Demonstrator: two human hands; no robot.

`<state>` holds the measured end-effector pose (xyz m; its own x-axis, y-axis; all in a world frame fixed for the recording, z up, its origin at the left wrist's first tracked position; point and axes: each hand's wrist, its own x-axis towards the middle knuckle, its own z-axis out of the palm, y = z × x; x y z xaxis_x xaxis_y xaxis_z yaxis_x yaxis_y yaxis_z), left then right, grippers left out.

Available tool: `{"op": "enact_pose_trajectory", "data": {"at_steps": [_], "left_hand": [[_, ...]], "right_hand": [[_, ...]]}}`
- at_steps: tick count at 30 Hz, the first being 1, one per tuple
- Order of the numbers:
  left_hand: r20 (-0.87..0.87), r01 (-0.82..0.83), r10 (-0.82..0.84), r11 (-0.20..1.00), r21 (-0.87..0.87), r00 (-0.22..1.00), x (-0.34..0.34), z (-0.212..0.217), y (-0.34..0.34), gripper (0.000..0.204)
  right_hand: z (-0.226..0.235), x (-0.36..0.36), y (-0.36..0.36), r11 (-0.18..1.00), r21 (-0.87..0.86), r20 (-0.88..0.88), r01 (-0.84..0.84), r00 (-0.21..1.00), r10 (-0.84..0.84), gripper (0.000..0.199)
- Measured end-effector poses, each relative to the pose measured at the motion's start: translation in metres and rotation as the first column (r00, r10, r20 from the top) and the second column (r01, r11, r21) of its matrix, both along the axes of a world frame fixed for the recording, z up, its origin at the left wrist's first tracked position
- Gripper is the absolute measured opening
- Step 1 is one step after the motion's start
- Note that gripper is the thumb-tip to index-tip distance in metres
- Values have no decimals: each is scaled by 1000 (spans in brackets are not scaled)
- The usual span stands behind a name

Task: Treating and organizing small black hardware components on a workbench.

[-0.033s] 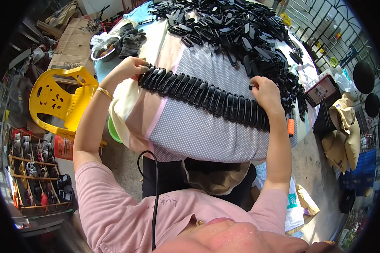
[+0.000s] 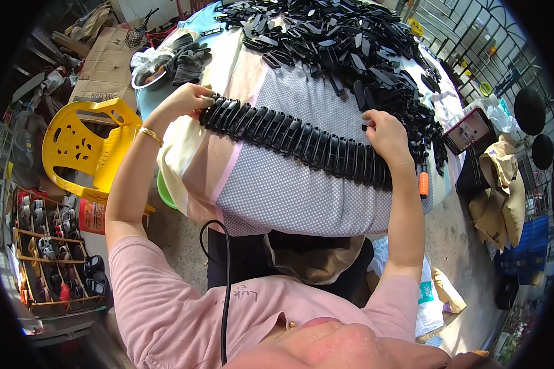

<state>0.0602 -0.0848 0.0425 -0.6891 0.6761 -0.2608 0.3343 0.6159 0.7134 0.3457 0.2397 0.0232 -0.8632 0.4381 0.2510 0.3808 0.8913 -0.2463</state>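
Note:
A long row of black plastic pieces [image 2: 301, 138], packed side by side, lies across the dotted grey cloth [image 2: 289, 190] that covers the table. My left hand [image 2: 188, 98] grips the row's left end with the fingers curled over the first pieces. My right hand [image 2: 385, 135] presses against the row's right end, so the row is squeezed between both hands. Behind the row, a big loose heap of the same black pieces [image 2: 345, 46] covers the far part of the table and runs down its right edge.
A yellow plastic chair [image 2: 80, 147] stands at the left, with a rack of shoes [image 2: 49, 252] below it. A metal bowl [image 2: 148, 74], dark gloves [image 2: 188, 61] and cardboard [image 2: 108, 67] lie at the far left. A small screen [image 2: 468, 132] and an orange-handled tool [image 2: 423, 183] sit at the right edge.

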Motion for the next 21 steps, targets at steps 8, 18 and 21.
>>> {"op": "enact_pose_trajectory", "data": {"at_steps": [8, 18, 21], "left_hand": [[-480, 33, -167, 961, -276, 861, -4, 27, 43, 36], [-831, 256, -436, 896, -364, 345, -9, -14, 169, 25], [-816, 232, -384, 922, -311, 433, -13, -19, 173, 21]], "right_hand": [[6, 4, -3, 997, 64, 87, -33, 996, 28, 19], [7, 10, -7, 998, -57, 55, -8, 998, 11, 14], [7, 5, -5, 989, -92, -140, -112, 985, 99, 12]]}}
